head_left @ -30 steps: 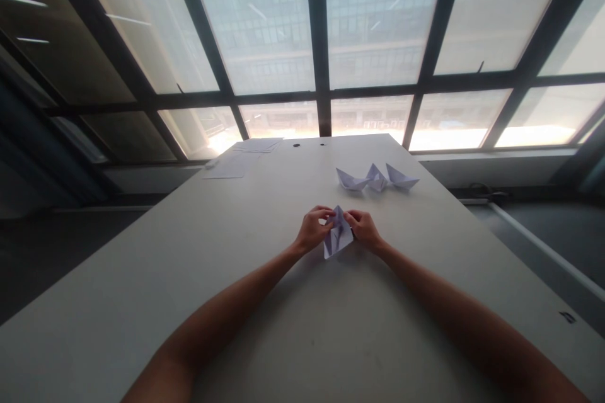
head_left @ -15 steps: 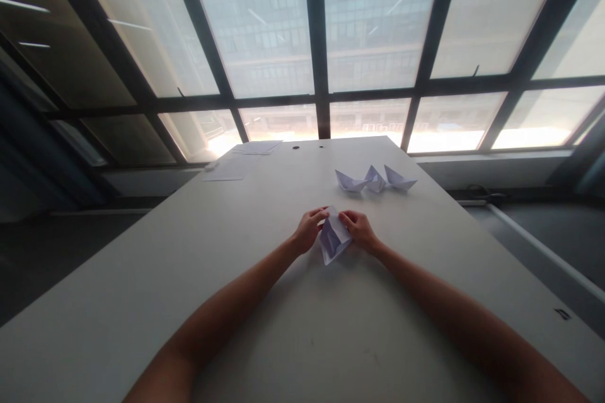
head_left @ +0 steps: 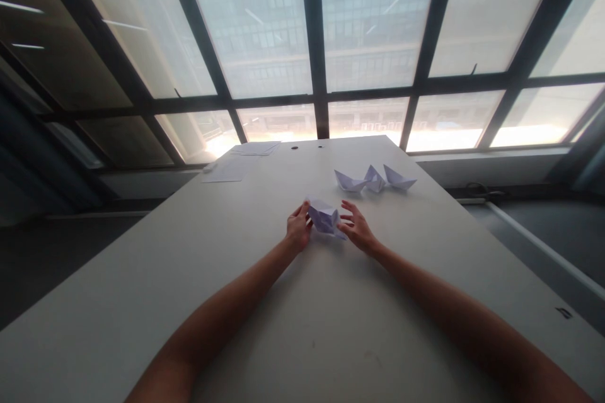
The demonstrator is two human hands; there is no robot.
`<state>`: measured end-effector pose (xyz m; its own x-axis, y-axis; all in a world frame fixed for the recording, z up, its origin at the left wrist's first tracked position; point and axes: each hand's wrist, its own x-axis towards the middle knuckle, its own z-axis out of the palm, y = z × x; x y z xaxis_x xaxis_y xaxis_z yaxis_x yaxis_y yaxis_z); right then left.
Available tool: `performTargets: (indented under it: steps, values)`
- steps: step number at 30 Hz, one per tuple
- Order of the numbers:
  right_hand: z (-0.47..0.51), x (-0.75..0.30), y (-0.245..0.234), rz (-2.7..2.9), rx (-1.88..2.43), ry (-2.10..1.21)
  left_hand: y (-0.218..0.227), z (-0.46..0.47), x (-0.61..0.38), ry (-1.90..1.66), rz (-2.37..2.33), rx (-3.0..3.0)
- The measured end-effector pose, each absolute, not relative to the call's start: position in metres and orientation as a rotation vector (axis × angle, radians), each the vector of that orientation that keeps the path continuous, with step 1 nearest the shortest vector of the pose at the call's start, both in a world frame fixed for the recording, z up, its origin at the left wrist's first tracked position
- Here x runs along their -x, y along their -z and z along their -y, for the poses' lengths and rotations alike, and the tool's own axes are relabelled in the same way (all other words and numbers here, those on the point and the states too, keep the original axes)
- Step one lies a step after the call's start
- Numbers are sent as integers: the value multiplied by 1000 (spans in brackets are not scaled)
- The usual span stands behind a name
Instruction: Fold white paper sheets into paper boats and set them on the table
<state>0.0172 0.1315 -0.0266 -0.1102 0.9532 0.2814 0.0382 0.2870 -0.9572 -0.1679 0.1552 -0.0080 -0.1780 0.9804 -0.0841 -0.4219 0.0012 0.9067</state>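
We hold the folded paper (head_left: 323, 216) over the table (head_left: 265, 308), well in from its left and right edges: the left hand (head_left: 299, 225) pinches one end between thumb and fingers, while the right hand (head_left: 356, 228) stands with fingers spread at the other end, its thumb contact unclear. We judge the piece light, springy at the creases and easily crushed or torn, so we take it by the layered folds at its ends, using light pressure, and keep off the thin faces.

Office-like: big windows (head_left: 267, 25), white table (head_left: 189, 252)
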Motion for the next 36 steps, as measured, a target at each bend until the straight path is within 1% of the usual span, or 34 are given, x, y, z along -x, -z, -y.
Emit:
performTargets:
  steps: [3, 9, 12, 14, 16, 19, 21, 22, 25, 29, 31, 36]
  values:
    - [-134, -19, 27, 1437, 993, -1069, 7, -154, 168, -1519, -1068, -890]
    - [-136, -22, 27, 1582, 866, -1154, 6, -156, 177, -1561, -1308, -1476]
    - [-134, -22, 26, 1652, 850, -1113, 0, -155, 185, -1531, -1442, -1680]
    - [-133, -22, 24, 1669, 875, -1090, -11, -152, 191, -1491, -1507, -1940]
    - [-133, -23, 23, 1681, 889, -1075, -26, -148, 195, -1350, -1489, -2311]
    - [-133, -25, 21, 1670, 866, -1067, -47, -142, 199, -922, -1346, -2652]
    - [-132, -27, 19, 1609, 845, -1119, -55, -141, 199, -725, -1359, -2673]
    - [-132, -29, 18, 1555, 836, -1164, -56, -141, 199, -686, -1413, -2652]
    - [-132, -33, 15, 1357, 790, -1298, -54, -143, 198, -754, -1681, -2520]
    - [-136, -31, 17, 1266, 763, -1278, -43, -145, 193, -906, -1957, -2215]
    - [-139, -26, 22, 1236, 791, -1220, -36, -145, 187, -976, -1912, -2085]
    - [-149, -21, 35, 1066, 946, -1029, -20, -140, 169, -1158, -1529, -1612]
